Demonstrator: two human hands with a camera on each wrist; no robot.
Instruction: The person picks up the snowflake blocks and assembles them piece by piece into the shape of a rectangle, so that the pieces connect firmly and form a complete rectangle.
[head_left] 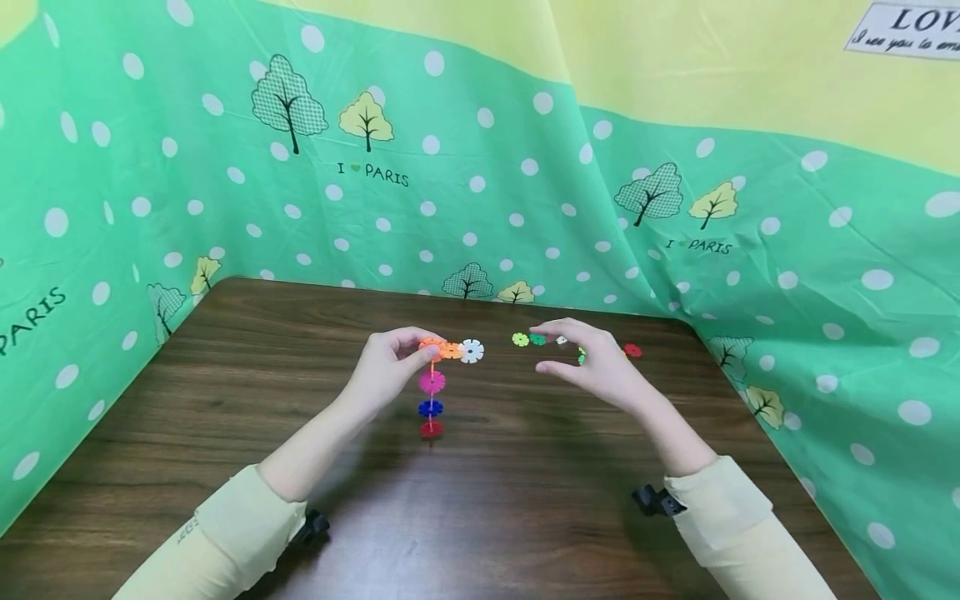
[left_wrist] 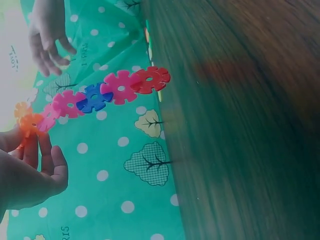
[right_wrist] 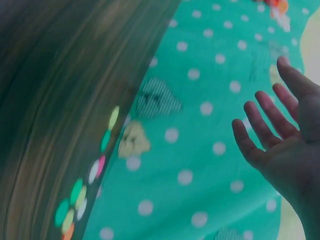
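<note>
My left hand (head_left: 381,367) pinches an orange flower-shaped plastic disc (left_wrist: 33,123) between thumb and fingers. It belongs to a chain of interlocking notched discs. Beyond my fingertips, orange gives way to a white disc (head_left: 472,351) pointing right. A second branch hangs downward, with pink discs (left_wrist: 70,104), a blue disc (left_wrist: 94,98) and a red disc (left_wrist: 151,80) at its lower end. To the right of the chain, my right hand (head_left: 592,358) is raised with nothing in it, thumb and fingers spread apart. In the right wrist view its fingers (right_wrist: 265,117) are loosely bent.
Loose discs lie toward the back right of the brown wooden table (head_left: 480,517), among them a light green disc (head_left: 521,339), a teal disc (head_left: 537,339) and a red disc (head_left: 633,351). A green dotted cloth (head_left: 420,208) hangs behind and beside the table.
</note>
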